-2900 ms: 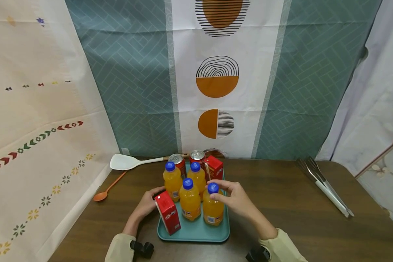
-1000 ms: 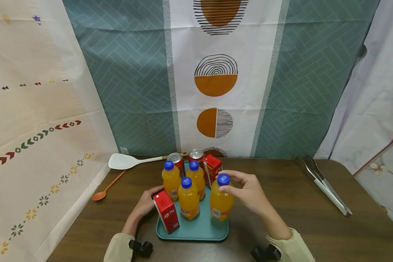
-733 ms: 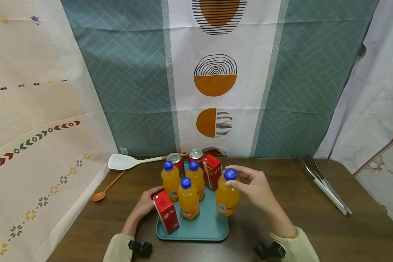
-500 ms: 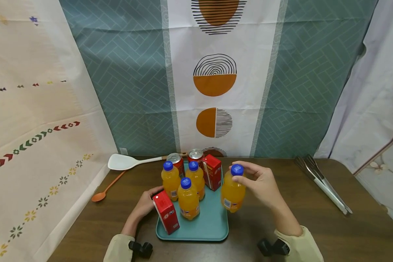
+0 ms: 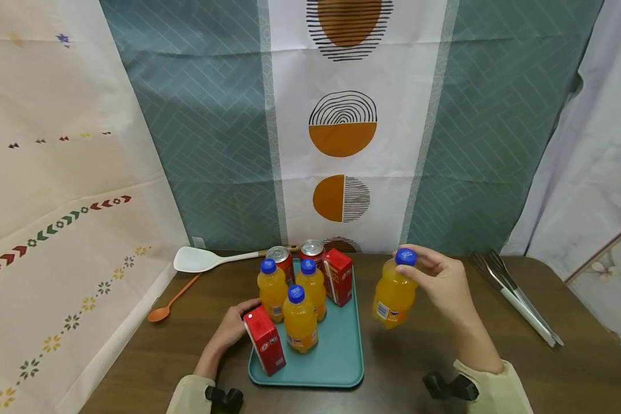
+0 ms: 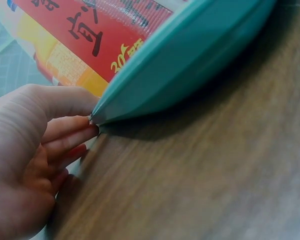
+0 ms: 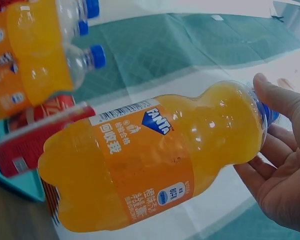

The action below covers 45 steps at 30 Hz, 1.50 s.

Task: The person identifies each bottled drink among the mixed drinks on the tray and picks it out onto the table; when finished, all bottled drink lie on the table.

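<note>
My right hand [image 5: 447, 282] pinches an orange soda bottle [image 5: 393, 296] by the neck just under its blue cap. The bottle hangs slightly tilted over the table, right of the teal tray [image 5: 336, 356]. In the right wrist view its Fanta label [image 7: 145, 160] shows. My left hand [image 5: 233, 325] pinches the tray's left rim, thumb above and fingers below in the left wrist view. On the tray stand three more orange soda bottles [image 5: 300, 322], a leaning red drink carton [image 5: 266, 342] beside my left hand, another red carton [image 5: 340, 276] and two red cans [image 5: 312, 248] at the back.
A white spatula [image 5: 196, 260] lies behind the tray at the left, its handle reaching behind the cans. An orange spoon [image 5: 159, 314] lies in front of it. Metal tongs [image 5: 522, 305] with light handles rest at the far right of the wooden table [image 5: 445, 368]. Patterned cloths hang behind.
My right hand has lifted the bottle from the tray's front right corner and carried it right, past the rim, over the table. My left hand stays at the tray's left rim.
</note>
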### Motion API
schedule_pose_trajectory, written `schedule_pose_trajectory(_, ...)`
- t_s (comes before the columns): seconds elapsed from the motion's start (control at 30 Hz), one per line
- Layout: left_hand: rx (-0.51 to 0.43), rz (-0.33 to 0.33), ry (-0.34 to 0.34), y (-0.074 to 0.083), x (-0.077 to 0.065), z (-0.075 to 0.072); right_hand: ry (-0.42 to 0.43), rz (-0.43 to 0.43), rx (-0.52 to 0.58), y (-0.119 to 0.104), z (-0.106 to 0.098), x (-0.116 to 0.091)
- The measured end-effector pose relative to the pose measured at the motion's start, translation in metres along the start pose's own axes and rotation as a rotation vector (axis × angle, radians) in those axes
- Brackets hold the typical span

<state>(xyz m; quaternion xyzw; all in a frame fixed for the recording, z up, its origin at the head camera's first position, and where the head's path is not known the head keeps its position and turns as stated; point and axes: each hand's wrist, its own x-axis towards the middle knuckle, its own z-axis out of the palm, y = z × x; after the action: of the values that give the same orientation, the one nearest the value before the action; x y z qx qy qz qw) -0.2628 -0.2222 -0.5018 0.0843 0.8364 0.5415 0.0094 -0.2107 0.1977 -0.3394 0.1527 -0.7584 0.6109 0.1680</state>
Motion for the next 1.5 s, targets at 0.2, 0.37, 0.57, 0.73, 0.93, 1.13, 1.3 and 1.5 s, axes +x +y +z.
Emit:
schedule_pose_trajectory(0.2, 0.011, 0.013, 0.015, 0.000, 0.002, -0.001, 0.046, -0.024, -0.122, -0.007, -0.023, 0.012)
schedule_pose_trajectory(0.37, -0.001, 0.010, 0.011, -0.001, 0.002, -0.002, 0.064, -0.004, -0.244, -0.007, -0.044, 0.019)
schedule_pose_trajectory(0.57, -0.015, 0.002, 0.018, 0.001, 0.003, -0.003, 0.096, 0.052, -0.355, -0.002, -0.064, 0.020)
schedule_pose_trajectory(0.73, -0.006, 0.001, 0.024, 0.001, 0.000, -0.002, 0.114, 0.134, -0.445, 0.004, -0.077, 0.018)
schedule_pose_trajectory(0.93, 0.001, 0.009, -0.002, -0.001, -0.005, 0.003, 0.115, 0.220, -0.521, 0.017, -0.089, 0.009)
schedule_pose_trajectory(1.13, 0.015, -0.013, 0.034, -0.002, -0.009, 0.002, 0.142, 0.221, -0.496, 0.033, -0.095, 0.006)
schedule_pose_trajectory(1.3, -0.006, -0.012, 0.025, 0.002, -0.007, 0.002, 0.230, 0.154, -0.498, 0.042, -0.098, 0.010)
schedule_pose_trajectory(1.5, -0.007, -0.014, 0.025, 0.004, -0.006, 0.002, 0.295, 0.178, -0.521, 0.050, -0.103, 0.014)
